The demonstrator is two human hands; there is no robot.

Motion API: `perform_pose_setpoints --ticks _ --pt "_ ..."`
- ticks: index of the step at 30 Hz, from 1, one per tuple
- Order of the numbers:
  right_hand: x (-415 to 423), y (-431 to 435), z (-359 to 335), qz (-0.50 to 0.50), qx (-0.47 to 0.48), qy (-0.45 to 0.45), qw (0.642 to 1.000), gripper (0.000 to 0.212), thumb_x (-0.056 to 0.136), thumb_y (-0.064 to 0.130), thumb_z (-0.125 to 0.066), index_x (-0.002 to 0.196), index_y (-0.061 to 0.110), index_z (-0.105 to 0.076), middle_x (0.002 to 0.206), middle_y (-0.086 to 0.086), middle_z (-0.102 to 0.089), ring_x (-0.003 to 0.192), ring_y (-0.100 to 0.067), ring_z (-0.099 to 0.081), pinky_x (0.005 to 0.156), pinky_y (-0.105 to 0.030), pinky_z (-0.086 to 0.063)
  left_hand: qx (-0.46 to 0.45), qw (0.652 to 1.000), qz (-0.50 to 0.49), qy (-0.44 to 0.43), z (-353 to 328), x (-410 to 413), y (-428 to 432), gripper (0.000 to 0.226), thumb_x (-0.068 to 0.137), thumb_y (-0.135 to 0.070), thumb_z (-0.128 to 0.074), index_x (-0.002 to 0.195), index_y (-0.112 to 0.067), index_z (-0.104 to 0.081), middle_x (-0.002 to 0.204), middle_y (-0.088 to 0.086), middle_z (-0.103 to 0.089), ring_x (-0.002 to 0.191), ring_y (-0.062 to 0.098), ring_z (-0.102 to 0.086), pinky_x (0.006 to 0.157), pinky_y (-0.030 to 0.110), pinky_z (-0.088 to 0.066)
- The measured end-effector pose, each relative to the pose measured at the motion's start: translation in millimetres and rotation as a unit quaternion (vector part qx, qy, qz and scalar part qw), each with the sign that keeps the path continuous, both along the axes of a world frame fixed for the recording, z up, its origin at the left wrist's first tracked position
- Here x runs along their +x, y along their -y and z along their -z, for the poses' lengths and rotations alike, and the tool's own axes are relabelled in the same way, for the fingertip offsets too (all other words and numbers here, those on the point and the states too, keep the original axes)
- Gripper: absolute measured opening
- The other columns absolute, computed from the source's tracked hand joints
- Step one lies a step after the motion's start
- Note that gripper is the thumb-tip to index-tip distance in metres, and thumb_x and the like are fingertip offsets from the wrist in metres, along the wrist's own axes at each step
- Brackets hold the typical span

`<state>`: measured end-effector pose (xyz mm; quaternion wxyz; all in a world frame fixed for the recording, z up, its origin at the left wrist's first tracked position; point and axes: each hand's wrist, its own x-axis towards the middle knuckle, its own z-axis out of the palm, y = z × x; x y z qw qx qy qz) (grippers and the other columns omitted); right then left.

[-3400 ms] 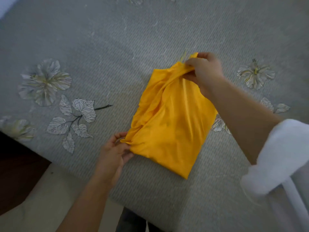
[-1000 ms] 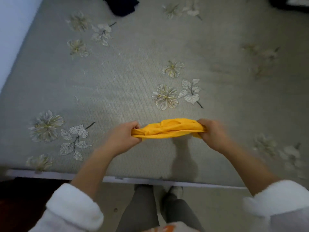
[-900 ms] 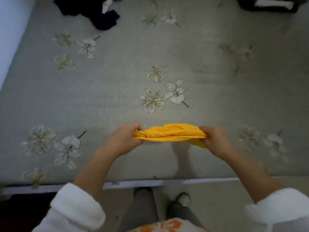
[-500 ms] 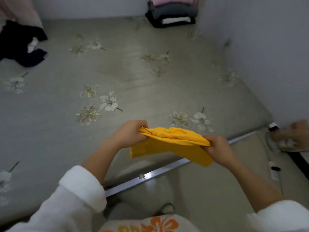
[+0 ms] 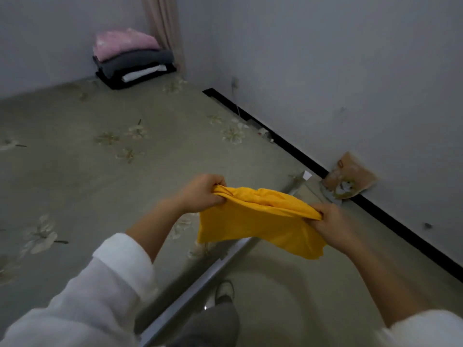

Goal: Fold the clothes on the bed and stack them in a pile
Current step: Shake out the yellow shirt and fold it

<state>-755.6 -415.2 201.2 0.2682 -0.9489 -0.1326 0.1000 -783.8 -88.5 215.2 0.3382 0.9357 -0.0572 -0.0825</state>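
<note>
A folded yellow garment [image 5: 255, 221] hangs in the air over the bed's near right corner. My left hand [image 5: 203, 194] grips its left end and my right hand [image 5: 330, 221] grips its right end, with the cloth sagging below. A pile of folded clothes [image 5: 132, 58], pink on top over grey, white and black layers, sits on the far corner of the bed [image 5: 100, 171] against the wall.
The bed has a grey-green floral cover and a metal edge rail [image 5: 200, 284]. A wall with a black skirting [image 5: 375, 209] runs along the right. A brown paper bag [image 5: 348, 181] leans against it on the floor. A curtain [image 5: 162, 21] hangs behind the pile.
The garment has been lifted off the bed and carried to the right. The view has swung toward the far corner, bringing the folded pile closer; the dark clothes at the left have left the view.
</note>
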Motion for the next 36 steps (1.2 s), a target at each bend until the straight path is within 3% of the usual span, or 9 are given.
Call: perform_pose_setpoints --ticks 7,11,14,16,19,25,30,33,36 --pt "120.4 57.3 -3.1 0.052 0.022 0.025 0.998 0.023 0.09 0.008 -0.061 0.069 0.014 -0.07 0.063 -0.008 -0.064 0.058 -0.02 -0.056 0.054 -0.035 -0.043 0.008 0.998 0.064 0.014 -3.8 158.3 57.6 0.011 0.079 -0.014 -0.068 0.081 -0.019 -0.059 0.073 -0.004 -0.055 0.067 0.01 -0.05 0.056 0.025 -0.036" --pt "199.3 83.2 -14.4 0.065 0.019 0.024 0.997 0.035 0.091 0.008 -0.059 0.059 0.022 -0.061 0.055 0.0 -0.057 0.051 -0.014 -0.049 0.047 -0.027 -0.03 0.002 0.997 0.076 0.008 -10.5 249.4 86.3 0.007 0.08 -0.013 -0.067 0.084 -0.015 -0.061 0.078 0.001 -0.057 0.072 0.014 -0.052 0.061 0.028 -0.039" --pt "259.7 103.1 -26.6 0.057 0.022 0.039 0.997 0.027 0.091 0.01 -0.061 0.067 0.021 -0.069 0.07 -0.01 -0.067 0.067 -0.026 -0.059 0.055 -0.03 -0.042 -0.003 0.997 0.079 0.018 -20.9 310.4 107.0 0.008 0.081 -0.013 -0.066 0.082 -0.017 -0.059 0.078 0.001 -0.057 0.074 0.018 -0.053 0.063 0.031 -0.041" --pt "297.8 118.1 -30.1 0.057 0.006 0.06 0.997 0.015 0.089 0.01 -0.062 0.081 0.011 -0.075 0.082 -0.017 -0.07 0.08 -0.032 -0.063 0.066 -0.037 -0.048 -0.006 0.997 0.075 0.028 -25.2 348.0 120.8 0.005 0.081 -0.013 -0.065 0.084 -0.013 -0.061 0.08 0.006 -0.06 0.076 0.023 -0.056 0.064 0.036 -0.044" --pt "354.8 138.8 -29.7 0.068 0.01 0.069 0.995 0.014 0.088 0.011 -0.062 0.084 0.01 -0.075 0.08 -0.016 -0.07 0.077 -0.031 -0.064 0.062 -0.036 -0.044 0.0 0.997 0.063 0.048 -29.1 401.3 140.6 0.007 0.081 -0.013 -0.065 0.087 -0.01 -0.063 0.08 0.006 -0.06 0.075 0.022 -0.056 0.063 0.036 -0.046" --pt "483.3 180.1 -25.7 0.033 0.027 0.054 0.998 0.016 0.088 0.012 -0.062 0.074 0.009 -0.071 0.074 -0.014 -0.069 0.074 -0.028 -0.063 0.065 -0.038 -0.048 0.003 0.998 0.012 0.067 -25.3 500.5 181.3 0.003 0.08 -0.011 -0.065 0.082 -0.012 -0.063 0.072 -0.001 -0.057 0.068 0.016 -0.053 0.058 0.031 -0.04" --pt "590.3 216.5 -31.1 -0.011 0.078 0.028 0.997 0.017 0.081 0.007 -0.071 0.065 0.006 -0.066 0.058 -0.009 -0.058 0.057 -0.015 -0.051 0.052 -0.027 -0.034 -0.03 0.997 -0.052 0.053 -29.4 572.8 215.7 0.018 0.082 -0.013 -0.067 0.077 -0.03 -0.062 0.073 -0.006 -0.061 0.069 0.009 -0.056 0.059 0.024 -0.042" --pt "653.5 234.1 -41.3 -0.025 0.106 -0.012 0.994 0.027 0.076 0.007 -0.075 0.057 0.017 -0.06 0.049 0.005 -0.049 0.047 -0.002 -0.041 0.046 -0.016 -0.027 -0.05 0.993 -0.095 0.041 -35.5 610.8 230.9 0.006 0.083 -0.015 -0.069 0.082 -0.021 -0.068 0.076 0.0 -0.064 0.072 0.014 -0.06 0.063 0.027 -0.046" --pt "712.9 238.9 -51.4 -0.044 0.143 -0.04 0.988 0.013 0.074 0.007 -0.078 0.068 0.003 -0.066 0.058 -0.011 -0.056 0.055 -0.013 -0.047 0.054 -0.027 -0.033 -0.06 0.987 -0.143 0.037 -40.5 644.1 238.8 0.008 0.085 -0.02 -0.069 0.088 -0.013 -0.069 0.081 0.006 -0.066 0.076 0.021 -0.062 0.068 0.035 -0.051"
